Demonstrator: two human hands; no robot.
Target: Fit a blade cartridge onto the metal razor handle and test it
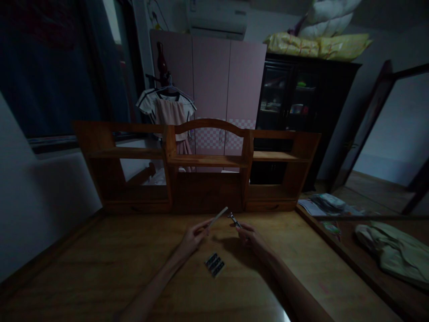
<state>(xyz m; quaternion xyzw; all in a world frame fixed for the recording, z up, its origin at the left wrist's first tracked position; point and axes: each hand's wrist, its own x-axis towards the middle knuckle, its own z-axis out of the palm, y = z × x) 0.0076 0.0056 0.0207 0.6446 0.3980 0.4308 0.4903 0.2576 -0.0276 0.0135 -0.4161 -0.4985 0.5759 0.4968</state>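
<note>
Above the wooden desk (pixel 140 259), my left hand (pixel 194 236) pinches a thin, pale, flat strip (pixel 219 215) that slants up to the right. My right hand (pixel 250 235) is closed around the handle of a small metal razor (pixel 234 219) with a T-shaped head, which points up and left toward the strip. A narrow gap separates the strip from the razor head. On the desktop between my forearms lies a small pack of dark pieces in rows (pixel 214 264); the dim light hides its details.
A wooden shelf unit (pixel 208 161) stands along the desk's far edge. Beyond it are a pink wardrobe (pixel 211 80), a dark cabinet (pixel 308 107) and hanging clothes (pixel 167 107). At right, beyond the desk's raised edge, lies a pale green garment (pixel 395 250). A wall (pixel 60 188) borders the left side.
</note>
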